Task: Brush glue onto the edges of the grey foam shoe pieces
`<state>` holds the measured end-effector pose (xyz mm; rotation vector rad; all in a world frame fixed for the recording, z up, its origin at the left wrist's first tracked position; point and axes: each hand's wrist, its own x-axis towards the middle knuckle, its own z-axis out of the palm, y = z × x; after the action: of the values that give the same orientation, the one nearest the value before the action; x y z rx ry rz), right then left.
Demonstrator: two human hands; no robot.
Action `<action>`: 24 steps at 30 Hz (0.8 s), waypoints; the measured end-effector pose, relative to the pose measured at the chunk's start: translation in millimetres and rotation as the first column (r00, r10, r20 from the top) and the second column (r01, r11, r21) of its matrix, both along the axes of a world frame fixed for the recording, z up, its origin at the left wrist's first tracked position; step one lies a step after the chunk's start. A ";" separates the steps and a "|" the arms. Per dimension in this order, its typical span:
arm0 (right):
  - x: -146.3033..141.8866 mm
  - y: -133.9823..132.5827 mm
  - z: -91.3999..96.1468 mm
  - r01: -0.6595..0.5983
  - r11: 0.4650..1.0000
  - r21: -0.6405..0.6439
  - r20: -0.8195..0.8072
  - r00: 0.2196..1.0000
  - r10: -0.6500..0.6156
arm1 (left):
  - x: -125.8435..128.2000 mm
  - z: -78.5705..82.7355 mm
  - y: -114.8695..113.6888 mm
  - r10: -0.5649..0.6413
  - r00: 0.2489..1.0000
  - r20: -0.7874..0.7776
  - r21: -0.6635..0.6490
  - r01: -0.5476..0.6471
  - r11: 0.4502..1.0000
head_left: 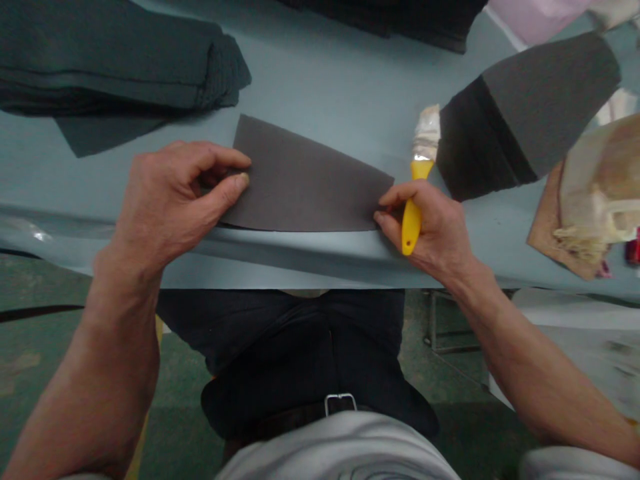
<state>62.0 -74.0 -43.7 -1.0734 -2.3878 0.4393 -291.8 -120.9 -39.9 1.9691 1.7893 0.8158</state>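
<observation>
A dark grey flat piece point(310, 180), fabric or similar sheet, lies near the front edge of the table. At its left end, my left hand point(173, 200) pinches the edge between thumb and forefinger. My right hand point(433, 223) pinches the opposite corner with its fingertips. That same hand also holds a paintbrush point(413, 220) with a yellow handle, its pale, crusted bristles pointing away from me. Just beyond the brush lies a stack of similar grey pieces point(550, 100), fanned out with darker edges at the left.
Folded dark green cloth point(110, 60) is piled at the far left of the light blue table point(320, 260). Black material point(400, 17) lies along the back. On the right stands a cloudy, stained container point(600, 180) on a brown board point(545, 233), beside a small red object point(633, 250).
</observation>
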 end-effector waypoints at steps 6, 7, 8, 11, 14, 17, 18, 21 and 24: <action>0.1 1.1 -0.4 0.003 1.000 -0.004 -0.003 1.000 -0.003 | 0.8 -0.1 -1.2 -0.003 0.999 -0.048 0.018 0.004 1.000; 0.1 1.4 -0.8 0.004 1.000 -0.009 -0.001 1.000 -0.004 | 1.0 0.1 -1.3 -0.004 0.999 -0.052 0.015 0.005 1.000; 0.1 1.5 -1.0 0.004 1.000 -0.012 -0.002 1.000 -0.004 | 1.2 0.3 -1.5 -0.003 0.999 -0.054 0.013 0.004 1.000; -0.5 1.4 -0.7 0.012 1.000 -0.022 -0.014 1.000 -0.013 | 1.4 0.7 -1.7 -0.007 0.998 -0.064 0.016 0.008 1.000; -1.2 1.1 0.1 0.013 0.999 -0.035 -0.023 1.000 -0.014 | 1.3 0.9 -1.9 -0.013 0.998 -0.069 0.027 0.015 1.000; -1.5 1.0 -0.3 0.020 0.999 -0.036 -0.024 0.999 -0.021 | 1.5 0.7 -2.0 -0.014 0.998 -0.068 0.033 0.016 0.999; -1.5 0.9 -0.8 0.030 0.999 -0.037 -0.023 0.999 -0.031 | 1.6 0.5 -2.1 -0.014 0.997 -0.071 0.033 0.017 0.999; -1.7 0.8 -2.4 0.055 0.998 -0.039 -0.026 0.998 -0.056 | 1.9 0.0 -2.1 -0.014 0.997 -0.077 0.032 0.017 0.999; -1.8 1.2 -3.5 0.044 0.999 -0.024 -0.038 0.998 -0.045 | 1.8 -0.4 -1.9 -0.020 0.996 -0.084 0.033 0.023 0.999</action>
<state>60.3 -72.8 -47.2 -1.1157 -2.3265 0.4687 -290.0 -122.8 -40.3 2.0688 1.8083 0.7728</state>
